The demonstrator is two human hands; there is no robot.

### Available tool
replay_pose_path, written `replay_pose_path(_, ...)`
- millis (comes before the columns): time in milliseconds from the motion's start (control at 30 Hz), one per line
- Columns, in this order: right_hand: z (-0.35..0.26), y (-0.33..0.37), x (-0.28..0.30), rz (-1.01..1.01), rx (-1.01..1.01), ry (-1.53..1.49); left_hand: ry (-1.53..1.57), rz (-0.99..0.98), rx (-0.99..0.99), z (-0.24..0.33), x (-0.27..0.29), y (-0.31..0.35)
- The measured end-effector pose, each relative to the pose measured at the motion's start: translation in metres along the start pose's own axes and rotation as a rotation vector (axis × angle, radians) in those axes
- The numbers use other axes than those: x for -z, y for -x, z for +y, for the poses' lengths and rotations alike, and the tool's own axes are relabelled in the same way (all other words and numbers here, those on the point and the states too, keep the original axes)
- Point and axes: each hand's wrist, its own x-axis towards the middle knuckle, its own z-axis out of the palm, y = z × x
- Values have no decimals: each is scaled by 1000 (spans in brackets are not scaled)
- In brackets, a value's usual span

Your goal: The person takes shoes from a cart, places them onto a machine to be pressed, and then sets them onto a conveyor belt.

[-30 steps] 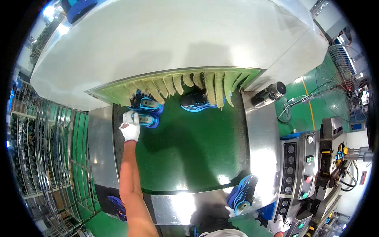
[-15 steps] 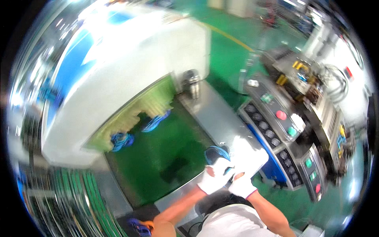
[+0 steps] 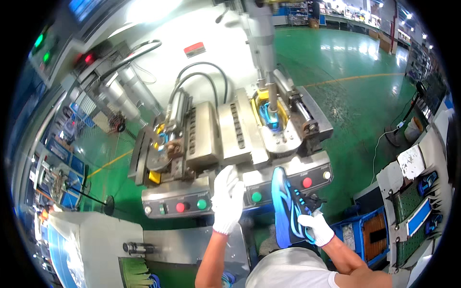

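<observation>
My right hand (image 3: 315,227), in a white glove, is closed on a black and blue sports shoe (image 3: 286,211). The shoe hangs toe up, its blue sole facing left, in front of the machine's control panel (image 3: 288,185). My left hand (image 3: 227,200), also gloved, is raised with its fingers stretched and holds nothing. It is in front of the gap between the two panel halves, right of a green button (image 3: 202,204). Behind the panel, a blue shoe part (image 3: 271,116) sits under a metal rod in the right-hand station.
The left-hand station (image 3: 161,149) holds more blue and yellow parts. A metal ledge (image 3: 194,240) lies below my left arm, beside a white housing (image 3: 103,235) with a fringed curtain (image 3: 132,271). At right stand a blue crate (image 3: 345,235) and a green conveyor (image 3: 406,206) carrying shoes.
My view has swung right, from the curtained conveyor to the two-station machine. My hands, together at a blue shoe before, are now apart; the right holds the shoe and the left is empty.
</observation>
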Motion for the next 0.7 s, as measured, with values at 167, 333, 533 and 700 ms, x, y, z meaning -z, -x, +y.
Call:
replay_pose_path(167,-27,-26,48,243,284,-42,-171,-187,41,-89,-132,-135)
replay_pose_path(333,-43,1,91,467,200,119,-497,-157,287,-142,-238,-239)
replay_pose_path(533,-69,5,85,547,243,226,-824,-91,190,-235,-257,-270)
replay_pose_path(700,-82,-36,85,547,194,246,-145,-89,426,-183,-185,-283)
